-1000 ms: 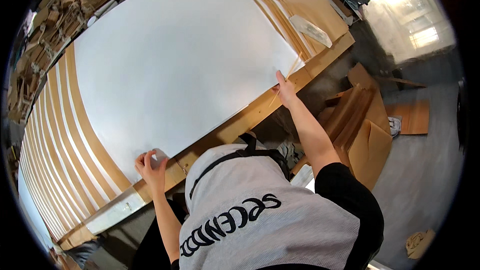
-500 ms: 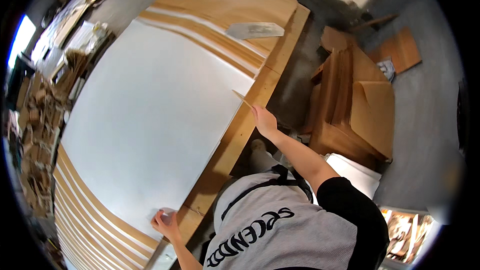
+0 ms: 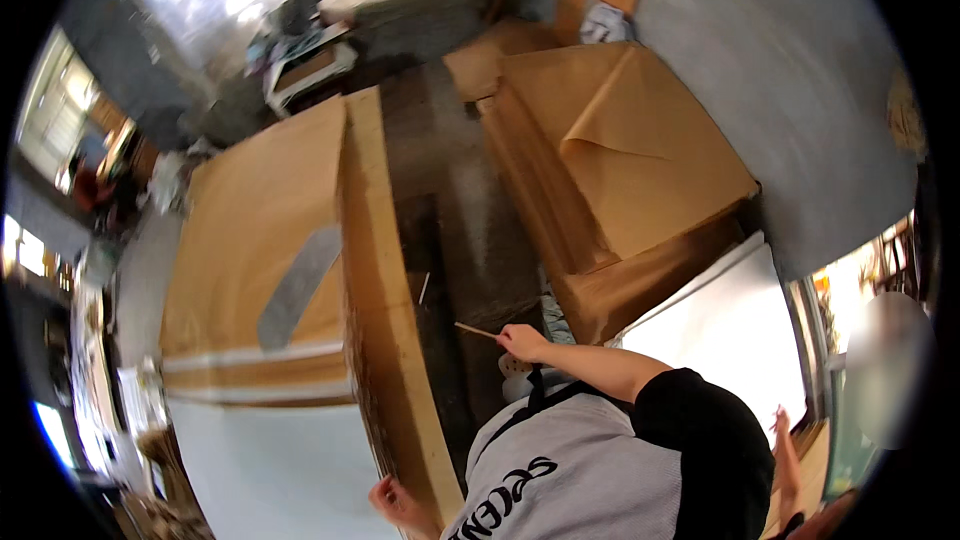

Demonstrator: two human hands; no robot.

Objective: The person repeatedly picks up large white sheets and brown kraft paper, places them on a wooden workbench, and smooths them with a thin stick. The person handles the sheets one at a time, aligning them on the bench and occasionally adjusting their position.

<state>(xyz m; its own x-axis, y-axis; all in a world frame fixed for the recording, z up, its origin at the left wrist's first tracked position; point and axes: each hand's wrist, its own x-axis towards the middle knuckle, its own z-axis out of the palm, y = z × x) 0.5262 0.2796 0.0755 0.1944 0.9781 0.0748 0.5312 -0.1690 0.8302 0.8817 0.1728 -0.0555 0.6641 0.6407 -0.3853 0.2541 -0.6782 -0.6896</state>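
Observation:
In my right hand [image 3: 522,342] is a thin pale wooden stick [image 3: 474,329], pinched between the fingers and pointing left over the gap between the two stacks. My left hand [image 3: 402,506] is at the lower edge of the view, beside the right edge of a white sheet [image 3: 260,460]; its fingers are loosely bent and nothing shows in them. Beyond the white sheet, brown paper sheets [image 3: 255,200] cover the far part of the table. A flat grey long plate [image 3: 298,285] with angled ends lies on that paper.
A wooden board edge [image 3: 385,270] runs along the table's right side. Across the floor gap is a tall stack of brown paper [image 3: 650,150] with a folded corner. White sheets [image 3: 725,325] lie nearer, where another person's hand [image 3: 782,422] shows. Cluttered items [image 3: 305,50] stand at the back.
My view has swung right, toward the brown stack. My right hand has carried the stick off the white sheet to above the gap. My left hand has come away from the striped sheets' corner.

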